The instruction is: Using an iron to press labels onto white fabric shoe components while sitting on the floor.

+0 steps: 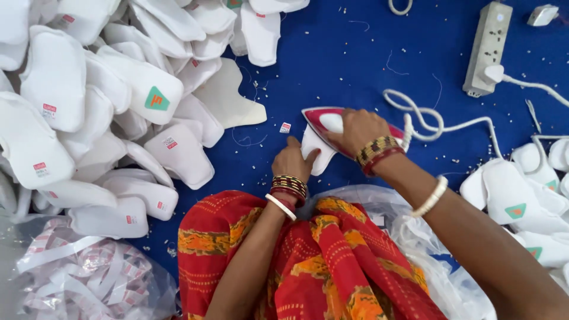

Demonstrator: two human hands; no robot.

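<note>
Red-and-orange patterned garment (314, 261) — beaded, white bangles (288, 188) on both wrists.

- The right hand (360, 131) grips the handle of a red and white iron (328, 121), which rests on a white fabric piece (312, 155) on the blue cloth surface (332, 53).
- The left hand (291, 162) presses flat on that piece, just beside the iron.
- A heap of white pieces (101, 101) fills the surface's left side; a smaller pile (521, 201) lies at the right edge.
- A white power strip (487, 47) sits near the top right corner, its cord (427, 121) looping toward the iron.
- A small label (285, 127) lies left of the iron.
</note>
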